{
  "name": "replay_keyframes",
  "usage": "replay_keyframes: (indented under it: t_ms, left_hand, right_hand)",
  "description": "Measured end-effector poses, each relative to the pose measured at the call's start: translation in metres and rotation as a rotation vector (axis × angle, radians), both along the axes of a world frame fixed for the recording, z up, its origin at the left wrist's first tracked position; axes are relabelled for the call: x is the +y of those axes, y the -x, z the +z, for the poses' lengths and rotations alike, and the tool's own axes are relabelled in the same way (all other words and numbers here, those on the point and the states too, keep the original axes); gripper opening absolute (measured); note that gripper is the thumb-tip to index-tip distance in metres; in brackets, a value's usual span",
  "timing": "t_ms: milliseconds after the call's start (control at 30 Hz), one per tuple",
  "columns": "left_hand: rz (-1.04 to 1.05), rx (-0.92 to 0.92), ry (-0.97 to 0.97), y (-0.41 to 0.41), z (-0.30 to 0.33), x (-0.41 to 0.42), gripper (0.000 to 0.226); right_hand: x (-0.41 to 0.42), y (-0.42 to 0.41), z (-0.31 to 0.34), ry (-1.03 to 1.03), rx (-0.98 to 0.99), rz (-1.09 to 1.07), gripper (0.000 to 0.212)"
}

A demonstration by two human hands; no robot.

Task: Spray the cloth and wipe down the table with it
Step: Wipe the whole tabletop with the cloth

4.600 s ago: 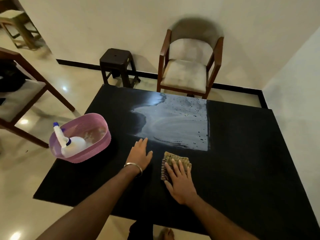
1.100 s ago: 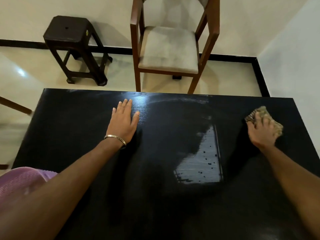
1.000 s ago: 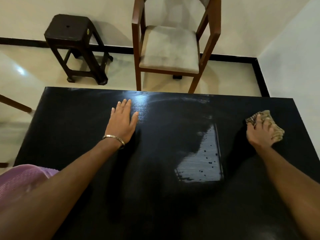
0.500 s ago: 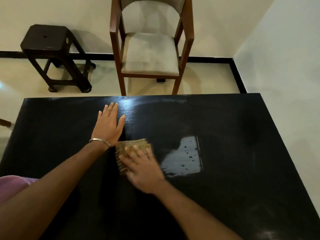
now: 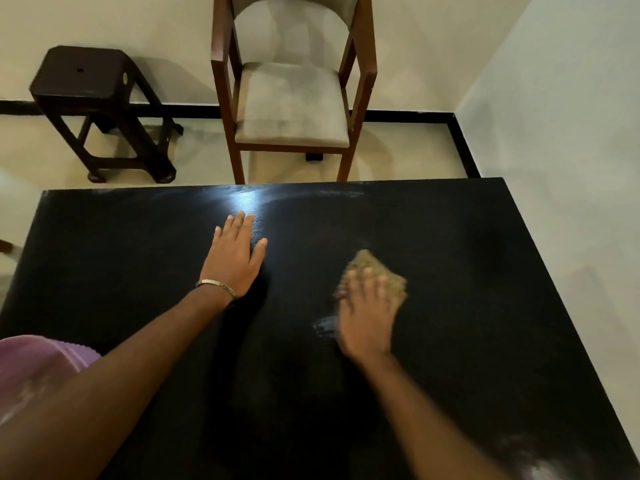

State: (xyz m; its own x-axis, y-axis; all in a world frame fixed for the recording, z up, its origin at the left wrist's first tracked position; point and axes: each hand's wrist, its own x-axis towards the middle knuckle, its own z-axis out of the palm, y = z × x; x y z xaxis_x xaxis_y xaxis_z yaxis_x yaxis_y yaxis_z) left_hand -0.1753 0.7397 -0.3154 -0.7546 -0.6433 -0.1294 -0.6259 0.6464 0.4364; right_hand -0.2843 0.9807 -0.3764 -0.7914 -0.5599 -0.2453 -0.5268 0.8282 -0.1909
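Observation:
The black table (image 5: 467, 271) fills the lower part of the head view. My right hand (image 5: 367, 315) presses flat on a tan-green cloth (image 5: 384, 273) right of the table's middle; hand and cloth are motion-blurred. My left hand (image 5: 234, 256), with a metal bangle at the wrist, lies flat and open on the table left of the cloth, fingers pointing to the far edge. The spray bottle is out of sight.
A pink basket (image 5: 38, 362) shows at the lower left, partly hidden by my left arm. Past the table's far edge stand a wooden chair (image 5: 291, 105) with a beige seat and a dark stool (image 5: 100, 109). A white wall (image 5: 571, 150) runs along the right side.
My right hand has slid the cloth to the right, away from the left hand, over the shiny patch. The left hand has stayed flat in place.

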Motion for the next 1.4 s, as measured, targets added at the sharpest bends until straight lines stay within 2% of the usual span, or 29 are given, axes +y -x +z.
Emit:
replay_keyframes:
  t_ms: [67, 133, 233, 300, 367, 433, 533, 633, 700, 800, 867, 967, 1033, 1167, 1267, 1400]
  left_hand:
    - [-0.03, -0.036, 0.009, 0.0, 0.0, 0.008, 0.061]
    - [-0.053, -0.077, 0.022, -0.001, -0.001, 0.016, 0.062]
    - [-0.088, -0.168, 0.045, -0.006, -0.006, 0.027, 0.063]
    - [-0.112, -0.234, 0.07, -0.01, -0.011, 0.033, 0.065]
    - [-0.13, -0.286, 0.091, -0.014, -0.014, 0.037, 0.067]
    - [-0.152, -0.338, 0.109, -0.017, -0.015, 0.039, 0.069]
    - [-0.163, -0.395, 0.109, -0.023, -0.016, 0.043, 0.072]
    - [-0.177, -0.459, 0.096, -0.03, -0.018, 0.045, 0.075]
    - [-0.191, -0.494, 0.091, -0.034, -0.02, 0.046, 0.076]
    - [-0.205, -0.506, 0.105, -0.036, -0.022, 0.048, 0.075]
    - [-0.209, -0.512, 0.112, -0.036, -0.022, 0.048, 0.075]
    - [-0.222, -0.526, 0.117, -0.034, -0.021, 0.045, 0.072]
    - [-0.224, -0.518, 0.116, -0.033, -0.02, 0.044, 0.072]
    - [-0.196, -0.492, 0.09, -0.033, -0.016, 0.037, 0.073]
    - [-0.191, -0.472, 0.088, -0.037, -0.015, 0.029, 0.071]
    - [-0.163, -0.444, 0.067, -0.044, -0.017, 0.01, 0.071]
  right_hand:
    - [-0.032, -0.084, 0.003, 0.039, -0.04, 0.343, 0.061]
    - [-0.046, -0.137, 0.015, -0.02, -0.175, 0.617, 0.059]
    - [-0.029, -0.133, 0.02, 0.022, -0.229, 0.718, 0.058]
    - [0.006, -0.098, 0.011, 0.056, -0.194, 0.584, 0.06]
    - [0.054, -0.044, 0.003, 0.051, -0.091, 0.313, 0.061]
    - [0.108, 0.019, 0.0, -0.04, -0.009, 0.025, 0.06]
    - [0.157, 0.089, 0.009, -0.111, -0.078, -0.323, 0.062]
    - [0.134, 0.085, 0.01, -0.097, -0.119, -0.484, 0.063]
    - [0.091, 0.041, 0.004, -0.081, -0.079, -0.33, 0.062]
    - [0.028, -0.056, 0.004, -0.021, -0.071, 0.136, 0.065]
    - [0.002, -0.107, 0.01, -0.041, -0.185, 0.43, 0.063]
    - [0.002, -0.115, 0.017, -0.036, -0.238, 0.639, 0.059]
    - [0.022, -0.079, 0.006, 0.023, -0.18, 0.566, 0.06]
    - [0.085, 0.045, -0.008, -0.03, -0.016, 0.075, 0.059]
    - [0.116, 0.14, 0.0, -0.068, -0.059, -0.256, 0.059]
    - [0.084, 0.19, 0.007, -0.1, -0.099, -0.444, 0.061]
